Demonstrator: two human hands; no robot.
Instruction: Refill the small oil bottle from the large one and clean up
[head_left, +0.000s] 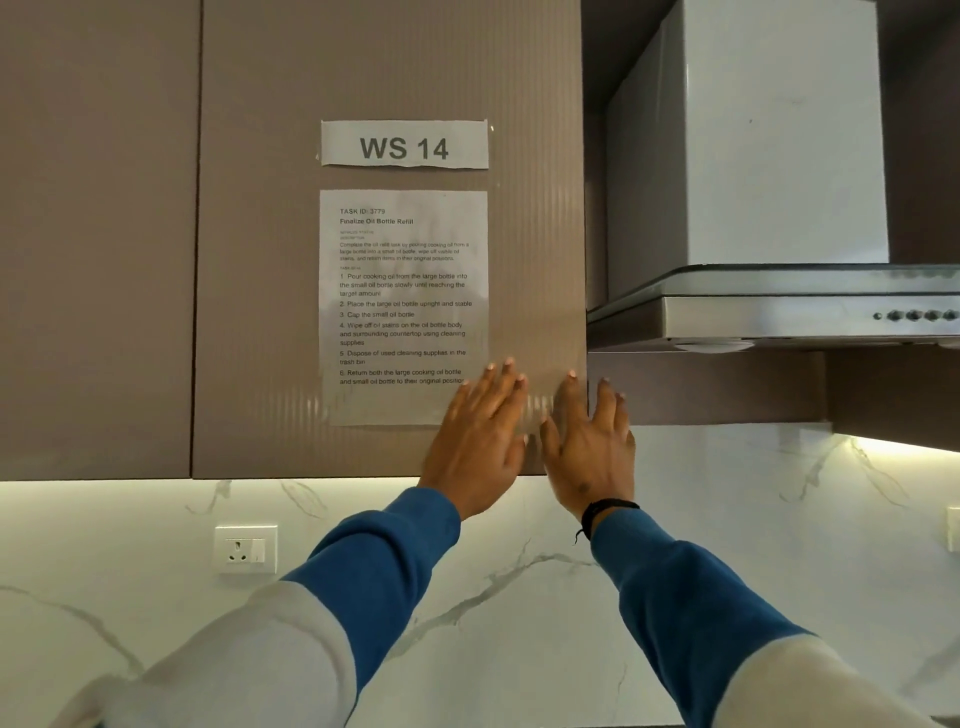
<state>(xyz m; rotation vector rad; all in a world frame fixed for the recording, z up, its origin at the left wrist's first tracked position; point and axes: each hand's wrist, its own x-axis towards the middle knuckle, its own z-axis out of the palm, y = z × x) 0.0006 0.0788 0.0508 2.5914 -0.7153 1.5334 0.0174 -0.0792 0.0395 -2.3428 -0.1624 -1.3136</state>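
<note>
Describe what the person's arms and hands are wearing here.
Both arms wear long sleeves in two colours: blue at the forearm, light grey above. The left sleeve and right sleeve match. The left hand is bare, no rings visible. The right hand is bare too, with a black cord wristband at the wrist.

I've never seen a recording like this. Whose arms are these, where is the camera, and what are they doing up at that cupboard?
There is no machine here: a person wears one camera on the head, so you see their own arms. The left hand and right hand are raised, fingers straight, at the lower corner of a brown wall cabinet door, holding nothing. Taped on it are a "WS 14" label and a task sheet listing the oil refill steps. Right is a cooker hood; below, a marble wall with a socket. No bottles are in view.
</note>
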